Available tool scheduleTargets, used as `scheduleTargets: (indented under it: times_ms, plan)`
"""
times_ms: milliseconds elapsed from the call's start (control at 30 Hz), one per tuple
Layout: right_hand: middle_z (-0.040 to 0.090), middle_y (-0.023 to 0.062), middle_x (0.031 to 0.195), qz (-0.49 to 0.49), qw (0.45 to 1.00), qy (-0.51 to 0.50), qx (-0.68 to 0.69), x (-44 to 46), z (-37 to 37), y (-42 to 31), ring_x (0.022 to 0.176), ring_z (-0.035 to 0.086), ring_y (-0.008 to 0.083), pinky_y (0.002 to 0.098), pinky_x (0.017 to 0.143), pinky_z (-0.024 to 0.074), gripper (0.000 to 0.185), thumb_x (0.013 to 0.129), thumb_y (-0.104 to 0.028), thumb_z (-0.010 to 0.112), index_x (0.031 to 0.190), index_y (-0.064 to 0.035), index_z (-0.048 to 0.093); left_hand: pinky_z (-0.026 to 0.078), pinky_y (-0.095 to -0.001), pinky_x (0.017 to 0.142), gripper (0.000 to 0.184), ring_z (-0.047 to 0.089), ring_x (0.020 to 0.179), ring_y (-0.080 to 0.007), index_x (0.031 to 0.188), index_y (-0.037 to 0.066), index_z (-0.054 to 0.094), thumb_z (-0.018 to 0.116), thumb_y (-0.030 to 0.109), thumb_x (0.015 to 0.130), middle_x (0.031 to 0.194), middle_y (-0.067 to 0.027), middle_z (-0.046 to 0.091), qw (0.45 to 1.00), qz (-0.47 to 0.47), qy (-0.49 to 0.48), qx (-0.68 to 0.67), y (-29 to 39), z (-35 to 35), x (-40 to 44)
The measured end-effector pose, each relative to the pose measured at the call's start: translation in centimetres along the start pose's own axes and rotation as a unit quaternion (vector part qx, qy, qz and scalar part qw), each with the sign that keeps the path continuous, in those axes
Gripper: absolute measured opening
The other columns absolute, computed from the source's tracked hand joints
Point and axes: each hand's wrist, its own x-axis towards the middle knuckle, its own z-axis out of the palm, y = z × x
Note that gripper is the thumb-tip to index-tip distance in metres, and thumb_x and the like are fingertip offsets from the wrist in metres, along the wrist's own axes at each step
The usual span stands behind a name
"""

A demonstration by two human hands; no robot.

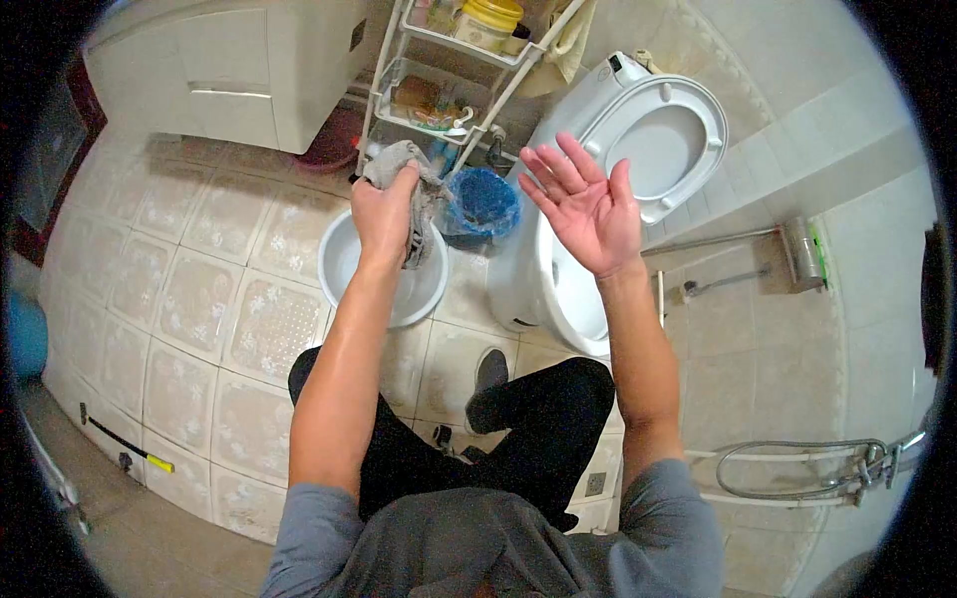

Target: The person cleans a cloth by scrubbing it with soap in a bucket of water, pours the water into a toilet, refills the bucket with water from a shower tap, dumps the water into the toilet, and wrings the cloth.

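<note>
My left hand [384,211] is closed around a crumpled grey cloth [423,199], which hangs down over a white basin [335,267] on the tiled floor. Palm up and fingers stretched, my right hand [588,204] holds nothing. It is raised in front of the white toilet [575,289], whose seat and lid [715,140] are lifted. Just right of the cloth stands a blue bin [482,202] with a plastic liner.
A white shelf rack [488,62] holding bottles and a yellow-lidded tub [488,22] stands behind the bin. At upper left is a white cabinet [224,60]. A shower hose [758,493] hangs at right; a black-and-yellow stick [130,446] lies at left.
</note>
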Motion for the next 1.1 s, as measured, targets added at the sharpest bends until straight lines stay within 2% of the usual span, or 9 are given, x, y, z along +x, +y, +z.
scheduleTargets:
  times_ms: [100, 300, 467, 667, 767, 867, 1000, 1033, 1100]
  plan:
    - [0.043, 0.0262, 0.144, -0.009, 0.998, 0.050, -0.022, -0.3, 1.1, 0.2, 0.141, 0.031, 0.0402, 0.0510, 0.118, 0.0241, 0.077, 0.100, -0.058, 0.014, 0.145, 0.0008, 0.036, 0.053, -0.0301, 0.069, 0.028, 0.065, 0.082, -0.0162, 0.108, 0.000, 0.067, 0.071, 0.014, 0.084, 0.097, -0.0076, 0.069, 1.000, -0.003, -0.006, 0.022, 0.0, -0.1, 0.1]
    - [0.045, 0.0255, 0.143, -0.005, 0.998, 0.051, -0.045, -0.1, -0.4, 0.5, 0.139, 0.035, 0.0406, 0.0505, 0.119, 0.0241, 0.073, 0.101, -0.055, 0.017, 0.144, 0.0011, 0.037, 0.053, -0.0300, 0.071, 0.030, 0.066, 0.082, -0.0168, 0.108, -0.001, 0.067, 0.072, 0.015, 0.083, 0.095, -0.0077, 0.070, 0.992, -0.028, -0.094, 0.076, 2.4, -0.2, -1.3]
    - [0.043, 0.0215, 0.146, -0.028, 0.975, 0.094, -0.199, 0.7, -3.6, 1.5, 0.127, 0.050, 0.0372, 0.0436, 0.102, 0.0466, 0.067, 0.103, -0.050, 0.025, 0.145, 0.0008, 0.033, 0.050, -0.0299, 0.077, 0.029, 0.066, 0.083, -0.0164, 0.101, -0.002, 0.071, 0.073, 0.017, 0.080, 0.095, -0.0087, 0.071, 0.994, -0.048, -0.084, 0.057, 2.1, -0.7, -0.9]
    - [0.042, 0.0186, 0.146, 0.029, 0.910, 0.210, -0.356, 3.8, -15.8, 5.0, 0.102, 0.066, 0.0318, 0.0352, 0.075, 0.0573, 0.069, 0.103, -0.051, 0.033, 0.148, 0.0012, 0.028, 0.050, -0.0301, 0.077, 0.029, 0.065, 0.086, -0.0168, 0.105, -0.002, 0.069, 0.072, 0.016, 0.082, 0.097, -0.0090, 0.070, 0.995, -0.087, -0.036, -0.022, 2.3, -1.3, -0.7]
    - [0.037, 0.0172, 0.150, 0.107, 0.853, 0.304, -0.411, 5.4, -24.5, 8.1, 0.093, 0.067, 0.0294, 0.0358, 0.073, 0.0567, 0.073, 0.102, -0.054, 0.031, 0.151, -0.0003, 0.022, 0.049, -0.0295, 0.078, 0.028, 0.064, 0.087, -0.0156, 0.105, -0.002, 0.069, 0.071, 0.015, 0.083, 0.097, -0.0080, 0.070, 0.997, -0.074, -0.031, -0.021, 3.0, -1.2, -0.9]
    - [0.041, 0.0166, 0.147, 0.119, 0.859, 0.369, -0.335, 6.6, -32.8, 12.5, 0.088, 0.068, 0.0299, 0.0350, 0.066, 0.0564, 0.073, 0.102, -0.055, 0.033, 0.150, -0.0014, 0.021, 0.049, -0.0288, 0.078, 0.027, 0.064, 0.087, -0.0146, 0.105, -0.002, 0.069, 0.071, 0.014, 0.084, 0.096, -0.0066, 0.070, 0.997, -0.068, -0.022, 0.004, 3.0, -1.0, -0.1]
    - [0.048, 0.0163, 0.141, 0.073, 0.864, 0.494, -0.061, 5.2, -39.4, 17.8, 0.095, 0.067, 0.0334, 0.0361, 0.065, 0.0580, 0.067, 0.102, -0.053, 0.034, 0.145, -0.0023, 0.027, 0.049, -0.0278, 0.078, 0.028, 0.063, 0.085, -0.0136, 0.104, -0.002, 0.070, 0.072, 0.016, 0.084, 0.096, -0.0056, 0.070, 0.998, -0.055, -0.018, 0.032, 2.9, -1.0, 0.3]
    - [0.051, 0.0163, 0.138, -0.035, 0.841, 0.530, -0.102, 4.4, -40.5, 19.3, 0.101, 0.065, 0.0336, 0.0371, 0.068, 0.0592, 0.066, 0.102, -0.053, 0.031, 0.145, -0.0023, 0.027, 0.049, -0.0279, 0.078, 0.028, 0.063, 0.085, -0.0134, 0.104, -0.002, 0.069, 0.072, 0.016, 0.084, 0.096, -0.0055, 0.070, 0.997, -0.061, -0.013, 0.042, 2.8, -1.1, 0.5]
    - [0.053, 0.0160, 0.137, -0.047, 0.843, 0.532, -0.068, 2.6, -42.8, 20.2, 0.103, 0.064, 0.0331, 0.0381, 0.071, 0.0592, 0.066, 0.102, -0.053, 0.031, 0.146, -0.0037, 0.026, 0.049, -0.0285, 0.077, 0.029, 0.063, 0.083, -0.0130, 0.105, -0.003, 0.069, 0.073, 0.016, 0.084, 0.094, -0.0053, 0.070, 0.995, -0.069, 0.003, 0.070, 2.7, -0.7, 1.0]
